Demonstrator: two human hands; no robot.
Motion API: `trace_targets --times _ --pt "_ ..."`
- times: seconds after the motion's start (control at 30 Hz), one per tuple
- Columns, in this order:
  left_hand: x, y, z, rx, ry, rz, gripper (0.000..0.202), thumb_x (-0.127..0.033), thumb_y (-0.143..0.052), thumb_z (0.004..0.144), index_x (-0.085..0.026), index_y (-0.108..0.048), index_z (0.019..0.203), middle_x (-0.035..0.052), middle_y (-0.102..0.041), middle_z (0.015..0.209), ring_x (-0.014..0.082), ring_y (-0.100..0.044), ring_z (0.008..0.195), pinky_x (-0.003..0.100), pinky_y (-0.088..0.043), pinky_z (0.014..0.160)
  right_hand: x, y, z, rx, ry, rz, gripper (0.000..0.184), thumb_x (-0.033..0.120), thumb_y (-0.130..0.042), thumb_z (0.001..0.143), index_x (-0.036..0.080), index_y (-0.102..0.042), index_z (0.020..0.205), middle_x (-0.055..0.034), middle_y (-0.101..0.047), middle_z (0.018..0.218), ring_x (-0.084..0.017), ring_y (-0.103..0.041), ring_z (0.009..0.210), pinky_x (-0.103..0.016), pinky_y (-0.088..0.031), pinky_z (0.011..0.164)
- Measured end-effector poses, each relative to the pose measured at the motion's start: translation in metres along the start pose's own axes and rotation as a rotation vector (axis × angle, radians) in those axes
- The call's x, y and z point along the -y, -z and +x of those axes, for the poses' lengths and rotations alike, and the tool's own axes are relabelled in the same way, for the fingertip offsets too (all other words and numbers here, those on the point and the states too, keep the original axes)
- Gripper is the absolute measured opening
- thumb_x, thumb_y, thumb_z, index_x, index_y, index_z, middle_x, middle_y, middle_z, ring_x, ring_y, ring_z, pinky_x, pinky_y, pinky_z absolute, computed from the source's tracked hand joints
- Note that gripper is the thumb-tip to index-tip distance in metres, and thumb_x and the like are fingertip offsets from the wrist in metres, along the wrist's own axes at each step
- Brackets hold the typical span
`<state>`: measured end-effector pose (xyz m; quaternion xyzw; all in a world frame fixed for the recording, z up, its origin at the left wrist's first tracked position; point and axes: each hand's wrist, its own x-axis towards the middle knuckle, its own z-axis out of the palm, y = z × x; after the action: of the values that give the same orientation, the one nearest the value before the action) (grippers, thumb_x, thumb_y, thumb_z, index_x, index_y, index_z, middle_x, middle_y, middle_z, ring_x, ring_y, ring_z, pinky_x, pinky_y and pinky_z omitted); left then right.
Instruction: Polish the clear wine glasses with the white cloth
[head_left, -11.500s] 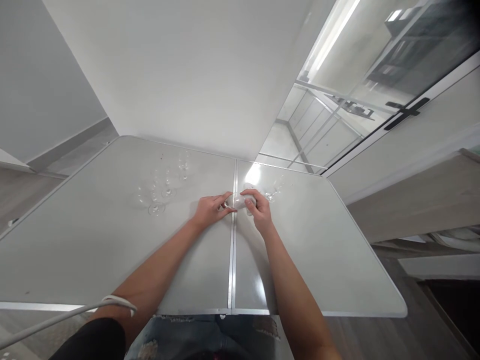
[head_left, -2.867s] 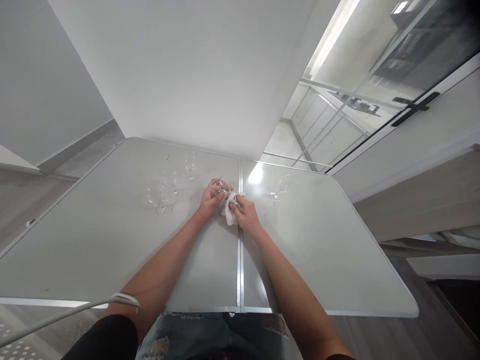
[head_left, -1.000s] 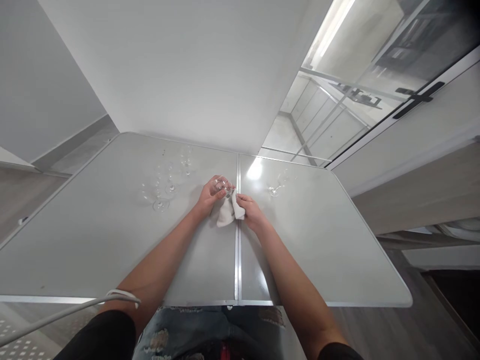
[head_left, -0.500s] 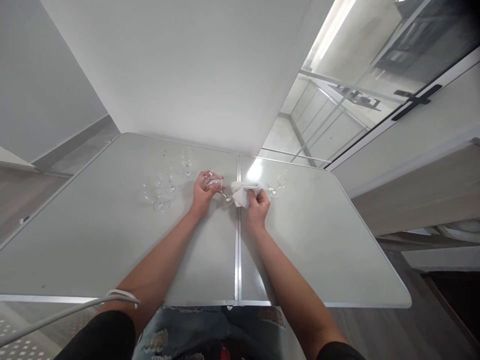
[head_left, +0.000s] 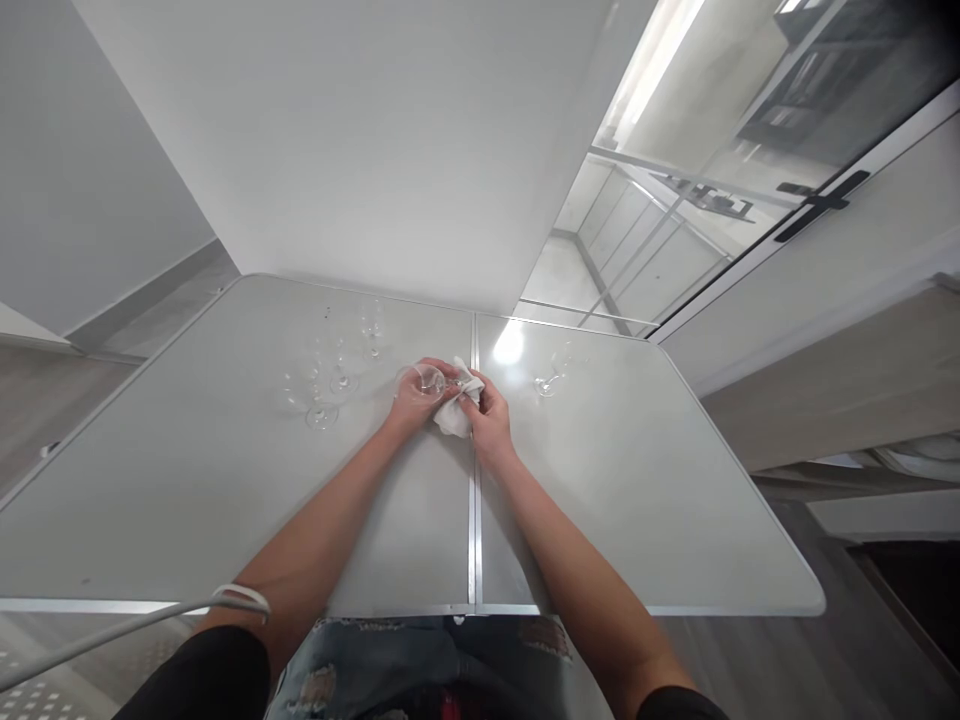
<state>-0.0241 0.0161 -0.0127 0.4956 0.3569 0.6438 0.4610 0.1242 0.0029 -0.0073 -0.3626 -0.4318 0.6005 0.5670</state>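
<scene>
My left hand (head_left: 415, 399) is closed around a clear wine glass (head_left: 430, 381), which lies tilted on its side with the bowl toward the left. A white cloth (head_left: 452, 418) is bunched in my right hand (head_left: 491, 415) and wraps the stem and foot end of that glass. Both hands meet near the table's middle seam. To the left, several clear stemmed glasses stand on the table, among them a near one (head_left: 322, 415), one behind it (head_left: 342, 378) and a far one (head_left: 373, 330). A further glass (head_left: 550, 383) is on the right half.
The pale table (head_left: 615, 500) has a metal seam (head_left: 472, 520) down its middle. A white wall (head_left: 360, 150) rises behind its far edge. A glass-paned door with a black handle (head_left: 823, 205) is at the right. A white cable (head_left: 112, 635) crosses by my left arm.
My right hand has moved left with the cloth, which now wraps the glass's foot end. The glass has turned closer to level in my left hand.
</scene>
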Motion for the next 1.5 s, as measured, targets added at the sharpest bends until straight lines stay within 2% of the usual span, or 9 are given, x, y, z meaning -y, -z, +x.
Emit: trace_targets --times 0.2,0.4,0.57,0.73,0.9,1.1,1.23,1.37,1.5 --pt "-0.001 -0.001 -0.003 0.023 -0.008 0.063 0.027 -0.036 -0.089 0.068 -0.019 -0.07 0.076 0.009 -0.075 0.097 0.0238 -0.071 0.097 0.038 -0.058 0.089 0.001 0.005 0.005 -0.002 -0.048 0.126 0.053 0.029 -0.082 0.072 0.024 -0.067 0.122 -0.0056 -0.074 0.114 -0.022 -0.068 0.102 -0.037 -0.054 0.092" --pt "-0.003 -0.001 -0.002 -0.186 0.005 0.039 0.029 -0.038 -0.088 0.068 -0.019 -0.068 0.076 0.006 -0.074 0.092 0.0193 -0.071 0.088 0.035 -0.058 0.086 0.004 0.007 0.004 0.045 -0.005 0.062 0.045 0.028 -0.08 0.074 0.021 -0.073 0.118 -0.0053 -0.075 0.112 -0.021 -0.067 0.1 -0.034 -0.052 0.09" --pt "-0.002 -0.002 0.0 -0.098 0.026 -0.023 0.032 -0.037 -0.092 0.063 -0.018 -0.067 0.074 0.0068 -0.074 0.089 0.0207 -0.071 0.088 0.038 -0.057 0.086 0.003 0.007 0.002 0.066 -0.044 0.071 0.05 0.031 -0.074 0.079 0.024 -0.07 0.128 -0.0046 -0.073 0.12 -0.022 -0.066 0.106 -0.033 -0.051 0.092" --pt "-0.001 -0.001 0.001 -0.249 -0.025 -0.028 0.03 -0.035 -0.09 0.066 -0.018 -0.067 0.075 0.0062 -0.073 0.09 0.0192 -0.07 0.089 0.037 -0.056 0.086 0.002 0.009 -0.001 0.137 -0.034 -0.019 0.047 0.028 -0.073 0.08 0.023 -0.072 0.126 -0.004 -0.073 0.12 -0.021 -0.065 0.105 -0.032 -0.05 0.091" --pt "0.0 0.0 0.0 -0.098 0.059 -0.102 0.03 -0.033 -0.09 0.067 -0.019 -0.065 0.077 0.0059 -0.074 0.094 0.0199 -0.07 0.091 0.036 -0.056 0.086 0.001 0.011 0.001 0.091 -0.065 0.027 0.052 0.027 -0.072 0.079 0.027 -0.069 0.131 -0.0022 -0.071 0.125 -0.021 -0.064 0.108 -0.033 -0.05 0.092" --pt "0.001 0.001 0.001 -0.218 -0.011 -0.041 0.026 -0.031 -0.089 0.069 -0.019 -0.068 0.078 0.0053 -0.073 0.092 0.019 -0.069 0.091 0.036 -0.055 0.087 0.001 0.009 0.0 0.131 -0.068 -0.011 0.049 0.027 -0.073 0.077 0.024 -0.072 0.126 -0.0038 -0.072 0.121 -0.022 -0.064 0.108 -0.034 -0.051 0.091" --pt "0.0 -0.001 0.0 -0.127 0.012 -0.038 0.027 -0.033 -0.088 0.07 -0.019 -0.067 0.078 0.0057 -0.074 0.093 0.0201 -0.07 0.092 0.037 -0.055 0.087 0.005 0.008 0.0 0.071 -0.078 0.067 0.055 0.027 -0.073 0.077 0.027 -0.068 0.132 -0.0021 -0.071 0.125 -0.02 -0.064 0.108 -0.032 -0.051 0.091" --pt "0.001 0.0 0.001 -0.227 -0.028 0.007 0.027 -0.034 -0.089 0.069 -0.019 -0.068 0.077 0.0055 -0.073 0.092 0.0199 -0.07 0.091 0.037 -0.056 0.086 0.006 0.009 0.002 0.187 -0.176 0.019 0.05 0.025 -0.074 0.073 0.022 -0.074 0.123 -0.0041 -0.074 0.115 -0.022 -0.065 0.1 -0.032 -0.052 0.085" --pt "0.002 0.0 0.001 -0.203 -0.014 0.038 0.027 -0.036 -0.088 0.069 -0.019 -0.068 0.076 0.0063 -0.074 0.092 0.0204 -0.07 0.091 0.038 -0.056 0.087 0.009 0.011 0.003 0.121 -0.16 0.07 0.052 0.023 -0.074 0.072 0.024 -0.073 0.124 -0.0029 -0.074 0.117 -0.022 -0.065 0.102 -0.032 -0.053 0.087"
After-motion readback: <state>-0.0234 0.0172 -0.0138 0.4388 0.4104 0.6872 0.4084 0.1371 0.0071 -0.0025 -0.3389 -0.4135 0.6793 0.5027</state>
